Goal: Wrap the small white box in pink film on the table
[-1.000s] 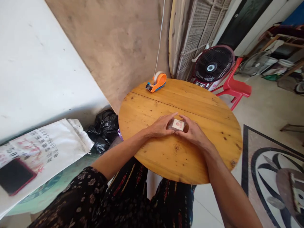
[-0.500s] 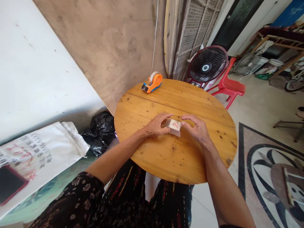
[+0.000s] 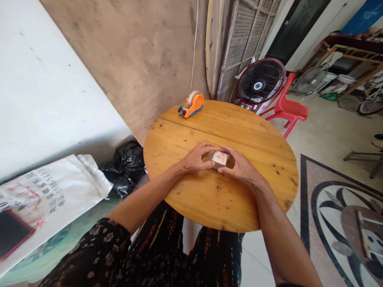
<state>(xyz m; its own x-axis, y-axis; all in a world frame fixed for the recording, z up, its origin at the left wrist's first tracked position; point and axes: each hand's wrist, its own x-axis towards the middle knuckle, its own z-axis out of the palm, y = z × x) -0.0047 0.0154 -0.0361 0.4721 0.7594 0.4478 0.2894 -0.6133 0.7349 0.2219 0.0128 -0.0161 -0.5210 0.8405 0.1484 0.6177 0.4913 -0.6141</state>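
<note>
A small box point(image 3: 220, 158) with a pale top and a red printed emblem is at the middle of the round wooden table point(image 3: 191, 199). My left hand point(image 3: 197, 157) grips its left side, thumb at the near corner and fingers at the far corner. On the other side my right hand point(image 3: 239, 165) curves around the box, with thumb and forefinger at its near and far edges. A gap shows between my right palm and the box. Whether the box is lifted off the wood I cannot tell.
An orange and blue tape dispenser point(image 3: 193, 104) stands at the table's far edge. Beyond are a fan point(image 3: 260, 83) and a red plastic chair point(image 3: 287, 103). To the left lie a black plastic bag point(image 3: 127, 165), a white printed sack point(image 3: 68, 179) and a phone point(image 3: 13, 233).
My right hand has moved left and closed in on the box, its thumb and forefinger now at the edges. My left hand has stayed at the box.
</note>
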